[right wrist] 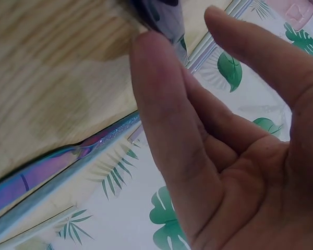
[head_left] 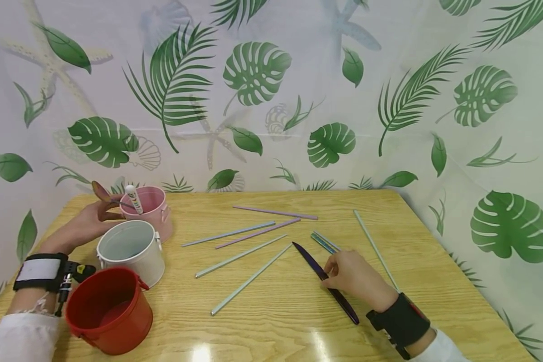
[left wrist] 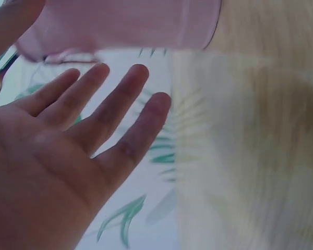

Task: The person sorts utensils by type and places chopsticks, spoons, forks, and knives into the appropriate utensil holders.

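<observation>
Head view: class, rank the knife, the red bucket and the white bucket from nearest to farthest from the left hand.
1. White bucket: close beside the left hand, toward its right.
2. Red bucket: in front of the white one, nearer the camera.
3. Knife: far over to the right.

And we've got the right hand [right wrist: 235, 174], fingertip [right wrist: 154, 52] up against a dark glossy object [right wrist: 157, 13], iridescent utensil [right wrist: 47, 169] beyond!

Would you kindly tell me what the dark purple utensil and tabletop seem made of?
The dark purple utensil looks like polished metal, given its sheen, though glossy plastic is possible. The tabletop seems glossy wood or laminate: grain and reflections show.
</observation>
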`<state>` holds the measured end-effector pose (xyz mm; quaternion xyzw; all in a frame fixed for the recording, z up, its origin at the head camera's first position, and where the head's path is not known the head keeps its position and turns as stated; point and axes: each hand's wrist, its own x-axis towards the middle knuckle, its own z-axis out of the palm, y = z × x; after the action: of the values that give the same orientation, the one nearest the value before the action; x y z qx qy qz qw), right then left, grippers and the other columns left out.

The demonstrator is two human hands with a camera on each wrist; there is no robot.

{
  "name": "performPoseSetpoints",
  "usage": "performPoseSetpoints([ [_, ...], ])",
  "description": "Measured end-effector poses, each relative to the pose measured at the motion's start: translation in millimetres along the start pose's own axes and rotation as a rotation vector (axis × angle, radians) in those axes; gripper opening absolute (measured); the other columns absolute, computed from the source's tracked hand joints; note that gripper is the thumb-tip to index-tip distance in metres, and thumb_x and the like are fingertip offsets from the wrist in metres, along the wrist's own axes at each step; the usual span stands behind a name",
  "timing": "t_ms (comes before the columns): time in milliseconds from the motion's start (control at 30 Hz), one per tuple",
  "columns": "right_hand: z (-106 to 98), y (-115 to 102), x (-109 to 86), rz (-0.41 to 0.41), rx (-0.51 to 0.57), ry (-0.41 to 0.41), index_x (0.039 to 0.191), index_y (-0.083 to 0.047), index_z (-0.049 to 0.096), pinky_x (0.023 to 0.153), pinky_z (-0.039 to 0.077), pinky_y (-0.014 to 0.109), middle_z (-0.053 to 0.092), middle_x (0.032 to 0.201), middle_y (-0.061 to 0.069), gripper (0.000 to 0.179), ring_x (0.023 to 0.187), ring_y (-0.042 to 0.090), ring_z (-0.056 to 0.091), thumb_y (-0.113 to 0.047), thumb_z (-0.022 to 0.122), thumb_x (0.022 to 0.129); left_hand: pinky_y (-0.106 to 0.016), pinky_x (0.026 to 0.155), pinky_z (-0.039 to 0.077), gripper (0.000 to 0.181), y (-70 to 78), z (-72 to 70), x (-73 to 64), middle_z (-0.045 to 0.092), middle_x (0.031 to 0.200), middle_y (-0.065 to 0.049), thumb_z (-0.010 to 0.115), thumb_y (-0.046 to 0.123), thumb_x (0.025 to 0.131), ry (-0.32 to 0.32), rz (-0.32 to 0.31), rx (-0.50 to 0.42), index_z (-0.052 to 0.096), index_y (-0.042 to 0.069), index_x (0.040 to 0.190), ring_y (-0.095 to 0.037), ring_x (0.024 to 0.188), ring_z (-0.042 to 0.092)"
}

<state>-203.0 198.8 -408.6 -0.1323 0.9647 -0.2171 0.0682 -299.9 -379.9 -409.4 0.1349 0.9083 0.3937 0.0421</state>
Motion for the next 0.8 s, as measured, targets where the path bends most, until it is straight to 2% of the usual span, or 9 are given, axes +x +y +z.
performPoseSetpoints([
  [67,0.5,1.2,-1.1,0.002,0.000,0.001,0.097,-0.004,0.075,0.062,0.052,0.032,0.064,0.081,0.000,0.025,0.067,0.013,0.058,-0.017,0.089,0.081,-0.070,0.095,0.049,0.079,-1.5,-4.9,-6.4,0.041,0.154,-0.034,0.069,0.036,0.099,0.001,-0.001,0.014,0.029,0.005,0.160,-0.058,0.129,0.051],
  [167,0.8,2.3,-1.9,0.004,0.005,0.003,0.097,-0.004,0.075,0.062,0.052,0.031,0.064,0.081,0.000,0.025,0.067,0.012,0.058,-0.017,0.089,0.081,-0.071,0.095,0.048,0.071,-5.2,-13.3,-17.9,0.045,0.151,-0.032,0.067,0.033,0.101,0.005,0.031,0.042,0.036,0.004,0.157,-0.056,0.127,0.053],
  [233,0.5,2.6,-2.1,0.001,0.002,0.003,0.097,-0.004,0.074,0.062,0.052,0.031,0.064,0.081,-0.001,0.026,0.067,0.012,0.057,-0.017,0.089,0.081,-0.069,0.094,0.051,0.066,-8.4,-17.7,-25.4,0.050,0.148,-0.031,0.067,0.031,0.101,0.009,0.038,0.063,0.041,0.002,0.154,-0.048,0.125,0.059],
  [267,0.4,2.8,-2.0,0.000,0.001,0.004,0.097,-0.004,0.074,0.062,0.052,0.031,0.064,0.080,-0.001,0.025,0.067,0.012,0.058,-0.017,0.089,0.081,-0.066,0.094,0.052,0.064,-10.5,-19.6,-28.9,0.053,0.146,-0.030,0.067,0.030,0.101,0.004,0.041,0.065,0.043,0.001,0.153,-0.040,0.122,0.064],
  [433,0.3,4.1,-2.8,0.008,-0.007,0.008,0.096,-0.005,0.074,0.062,0.052,0.031,0.064,0.080,-0.001,0.025,0.067,0.012,0.058,-0.018,0.089,0.081,-0.061,0.091,0.056,0.060,-16.4,-23.3,-42.9,0.059,0.141,-0.028,0.065,0.027,0.103,-0.039,0.025,0.045,0.045,-0.001,0.152,-0.029,0.117,0.068],
  [500,0.6,4.6,-3.1,0.009,-0.014,0.010,0.096,-0.005,0.074,0.062,0.051,0.032,0.064,0.081,-0.001,0.025,0.067,0.012,0.057,-0.019,0.089,0.081,-0.060,0.090,0.057,0.058,-16.0,-24.0,-47.8,0.058,0.141,-0.028,0.064,0.025,0.104,-0.067,0.031,0.027,0.045,0.000,0.152,-0.028,0.117,0.068],
  [633,1.7,4.9,-4.3,0.014,-0.028,0.011,0.094,-0.006,0.073,0.060,0.051,0.032,0.064,0.080,-0.001,0.026,0.065,0.012,0.057,-0.020,0.090,0.080,-0.041,0.087,0.061,0.054,-11.0,-25.1,-55.1,0.062,0.141,-0.015,0.065,0.016,0.102,-0.154,0.078,-0.046,0.046,0.003,0.152,-0.005,0.114,0.066],
  [733,2.9,5.1,-6.1,0.024,-0.025,0.008,0.092,-0.007,0.073,0.059,0.050,0.031,0.064,0.078,-0.001,0.025,0.063,0.012,0.057,-0.020,0.090,0.079,-0.030,0.086,0.059,0.057,-2.6,-23.8,-56.2,0.064,0.139,0.002,0.066,0.010,0.100,-0.222,0.122,-0.096,0.046,0.008,0.153,0.001,0.116,0.062],
  [800,3.8,5.5,-7.0,0.029,-0.023,0.006,0.091,-0.007,0.073,0.058,0.050,0.031,0.063,0.077,-0.001,0.025,0.063,0.012,0.057,-0.020,0.090,0.079,-0.029,0.088,0.058,0.061,2.7,-22.8,-55.3,0.063,0.139,0.008,0.068,0.009,0.099,-0.255,0.151,-0.110,0.044,0.010,0.154,0.001,0.118,0.061],
])
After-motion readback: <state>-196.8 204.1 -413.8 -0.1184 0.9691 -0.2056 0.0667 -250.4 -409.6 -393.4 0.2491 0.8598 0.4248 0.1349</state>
